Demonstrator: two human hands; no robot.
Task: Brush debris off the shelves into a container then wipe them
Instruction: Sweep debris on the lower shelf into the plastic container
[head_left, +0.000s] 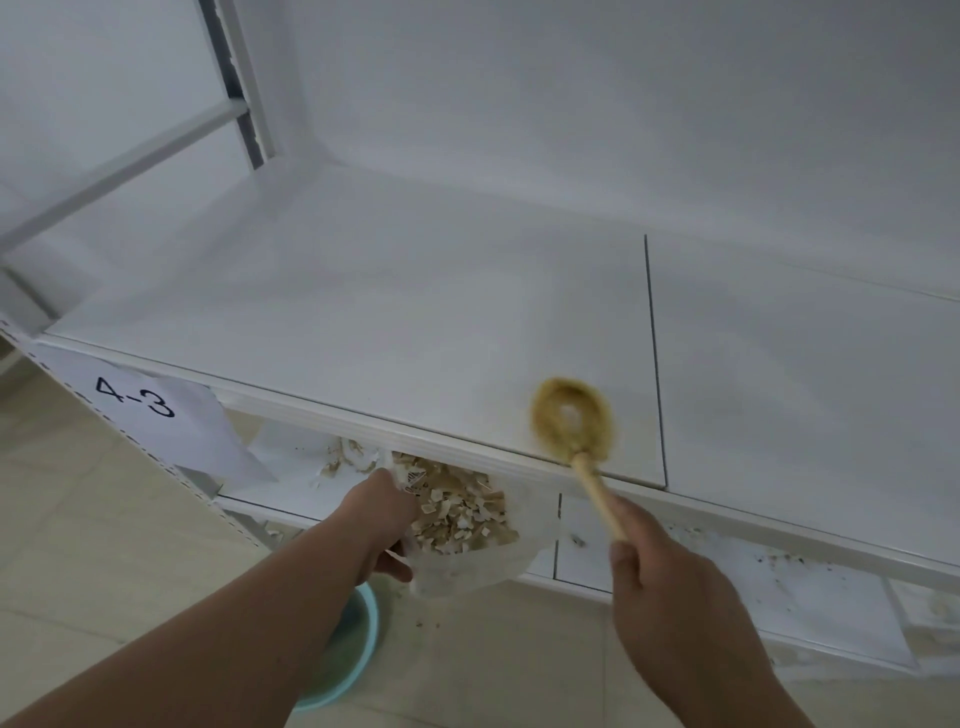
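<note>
One white upper shelf (415, 312) fills most of the view, made of two panels that meet at a dark seam to the right of its middle. One brush (571, 421), with a round yellowish head and a pale wooden handle, lies with its head on the shelf's front edge, just left of that seam; the head is blurred. The right hand (670, 577) has its fingers curled round the lower end of the handle, below and in front of the shelf edge.

Under the shelf's front edge, left of the brush, the left hand (384, 519) grips the rim of one translucent plastic bag (467, 566), held open just below the edge. The bag holds a heap of pale flakes of debris (457, 514).

One paper label (140, 405) marked "4-3" hangs from the shelf's left front corner. A lower shelf (779, 587) beneath shows dark specks and scraps at the right and torn white paper with crumbs at the left. One light-green basin (353, 654) stands on the tiled floor (104, 545) beneath the left forearm, partly hidden by it.
</note>
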